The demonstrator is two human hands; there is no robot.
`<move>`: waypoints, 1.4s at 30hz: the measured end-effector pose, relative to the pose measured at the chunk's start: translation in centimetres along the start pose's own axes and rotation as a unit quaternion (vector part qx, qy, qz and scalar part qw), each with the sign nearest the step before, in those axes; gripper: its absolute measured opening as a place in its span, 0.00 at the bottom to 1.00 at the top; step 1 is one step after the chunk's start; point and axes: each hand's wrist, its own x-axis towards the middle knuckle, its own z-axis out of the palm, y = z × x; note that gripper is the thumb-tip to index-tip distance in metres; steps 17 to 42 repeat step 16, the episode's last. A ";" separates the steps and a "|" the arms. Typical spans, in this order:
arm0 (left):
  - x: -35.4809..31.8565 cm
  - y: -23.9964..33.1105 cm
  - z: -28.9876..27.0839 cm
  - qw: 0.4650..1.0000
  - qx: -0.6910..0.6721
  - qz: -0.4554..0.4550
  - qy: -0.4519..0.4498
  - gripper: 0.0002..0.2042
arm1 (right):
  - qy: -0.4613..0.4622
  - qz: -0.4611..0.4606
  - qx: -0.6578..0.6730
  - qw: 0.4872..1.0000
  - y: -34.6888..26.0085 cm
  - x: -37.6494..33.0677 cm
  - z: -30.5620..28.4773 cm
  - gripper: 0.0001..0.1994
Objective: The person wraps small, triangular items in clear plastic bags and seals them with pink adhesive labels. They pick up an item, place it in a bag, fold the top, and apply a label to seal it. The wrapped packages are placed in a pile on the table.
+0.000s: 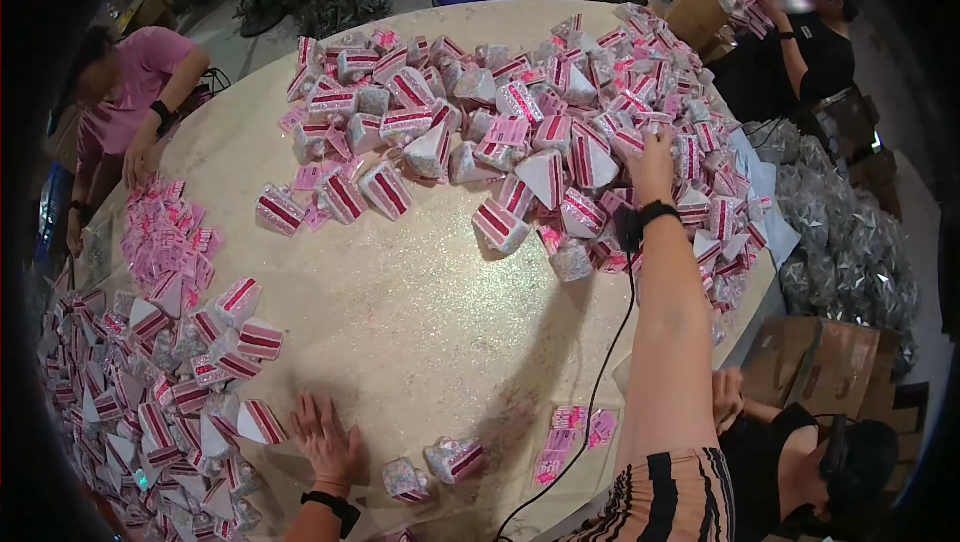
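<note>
My left hand (325, 439) lies flat on the table, fingers apart and holding nothing. Beside its fingertips is a cake-slice ornament (261, 423), white with red layers and glittery sides. Two more glittery slices, a greyish one (405, 480) and a red-striped one (455, 459), sit to its right. My right arm stretches to the far right heap of cake-slice ornaments (540, 178). There my right hand (655, 164) has its fingers closed at a slice (627, 145) among the others; its fingertips are partly hidden.
Another heap of slices (150, 422) covers the left side, below a pile of pink cards (170, 237). More pink cards (565, 442) lie near right by a black cable (590, 412). A person in pink (140, 82) stands left; two people in black are at right, near cardboard boxes (830, 362).
</note>
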 end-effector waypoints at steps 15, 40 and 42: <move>-1.0 -1.1 1.8 1.000 -0.006 0.014 0.020 0.32 | 0.096 0.013 0.107 0.989 -0.5 -5.0 -5.3 0.21; -1.0 -1.3 2.0 0.999 0.020 0.019 0.028 0.34 | 0.074 0.026 0.107 0.991 -0.2 -8.1 -5.1 0.21; -1.0 -1.3 2.0 0.999 0.020 0.019 0.028 0.34 | 0.074 0.026 0.107 0.991 -0.2 -8.1 -5.1 0.21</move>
